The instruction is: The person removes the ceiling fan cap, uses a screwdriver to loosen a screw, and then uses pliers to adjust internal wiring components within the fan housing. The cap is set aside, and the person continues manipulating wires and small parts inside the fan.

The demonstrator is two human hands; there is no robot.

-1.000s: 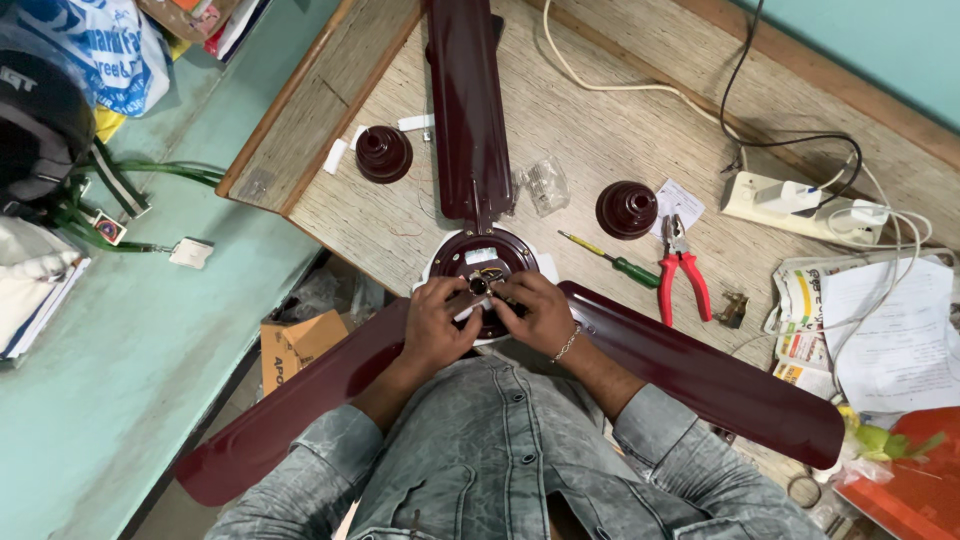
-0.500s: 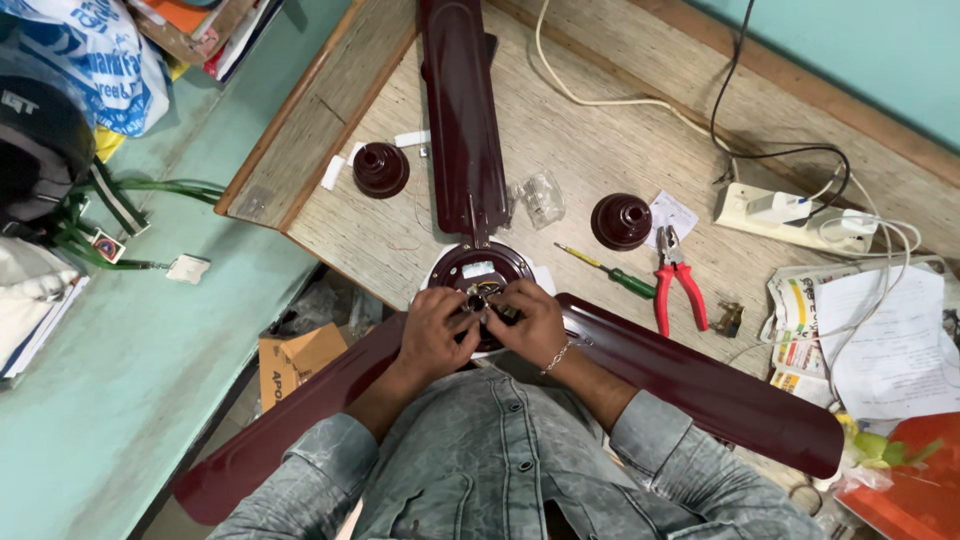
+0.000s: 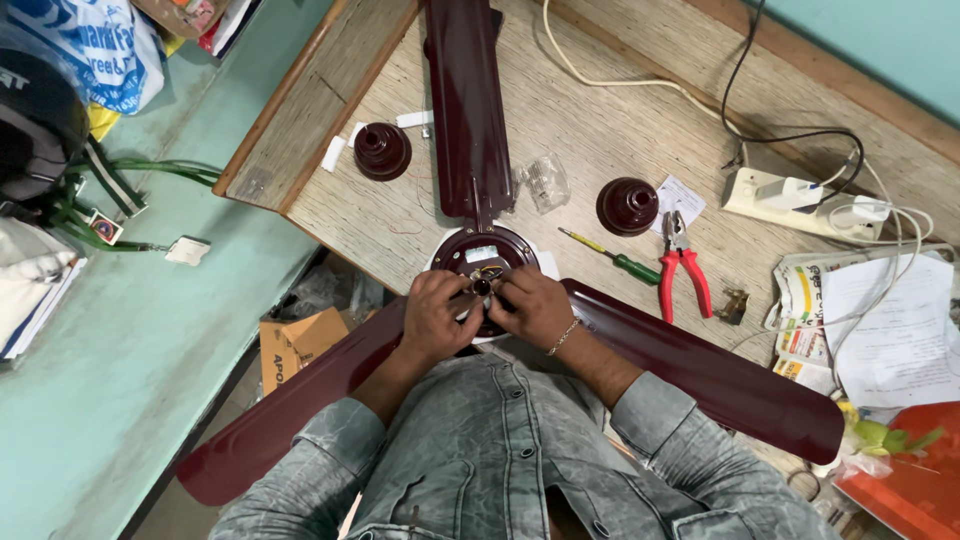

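Observation:
A maroon ceiling fan lies on the wooden table, one blade pointing away from me and two more spreading left and right over my lap. Its round motor hub sits at the table's near edge. My left hand and my right hand both rest on the hub, fingertips pinched around the short central shaft and thin wires. What exactly each finger grips is hidden by the hands.
Two maroon canopy cups sit on the table. A green-handled screwdriver, red pliers, a clear plastic bag, a white power strip with cables and loose papers lie to the right. A cardboard box is below.
The view has shifted slightly. Both hands stay on the hub, fingers working at the centre shaft; nothing else on the table has moved.

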